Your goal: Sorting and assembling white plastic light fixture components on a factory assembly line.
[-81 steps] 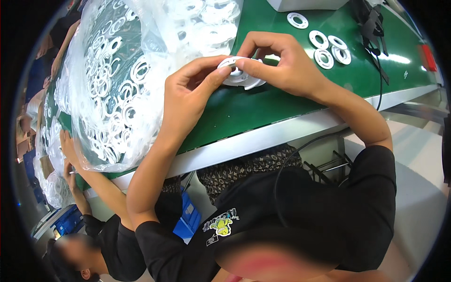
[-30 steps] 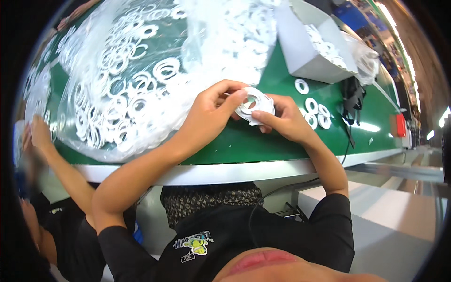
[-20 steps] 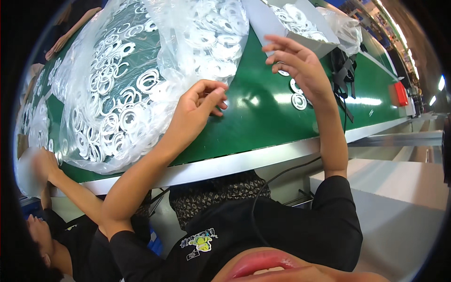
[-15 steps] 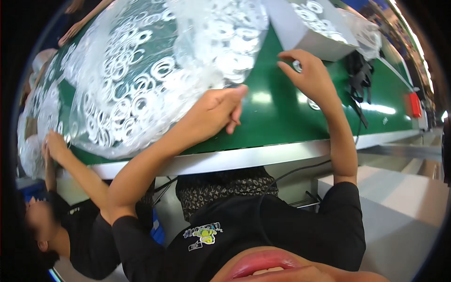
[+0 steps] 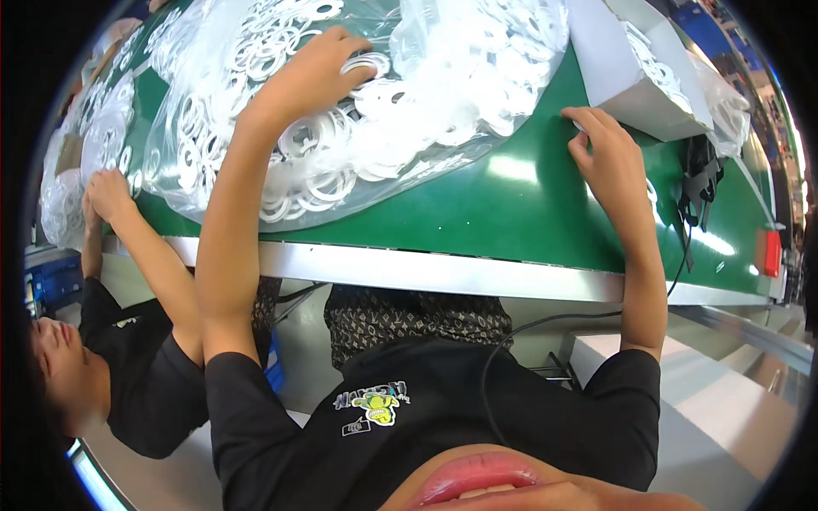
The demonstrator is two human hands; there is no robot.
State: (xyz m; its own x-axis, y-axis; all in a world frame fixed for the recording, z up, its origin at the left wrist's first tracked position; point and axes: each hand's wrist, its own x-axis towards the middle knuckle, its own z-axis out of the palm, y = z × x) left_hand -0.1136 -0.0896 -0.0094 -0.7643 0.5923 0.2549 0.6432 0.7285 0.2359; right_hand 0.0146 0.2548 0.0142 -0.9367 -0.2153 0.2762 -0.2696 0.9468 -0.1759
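Nearest, the person's black shirt (image 5: pixel 443 392) is on the near side of the clear plastic bag (image 5: pixel 400 184), with the metal edge (image 5: pixel 426 269) of the green table (image 5: pixel 511 223) between the two. Left of the bag is a co-worker's hand (image 5: pixel 109 196). To the bag's right, a loose ring (image 5: pixel 651 192) lies partly hidden by the person's forearm. Also right of the bag, the right hand (image 5: pixel 607 145) is low over the table, fingers gently bent, thumb apart; a white bit shows at the fingertips, but whether it is held cannot be told. White rings (image 5: pixel 375 100) lie heaped in the bag. Above them the left hand (image 5: pixel 317 72) has thumb and forefinger parted about one ring (image 5: pixel 377 59); whether it is gripped cannot be told. Right of the bag's far part stands a white box (image 5: pixel 626 85) holding more white pieces.
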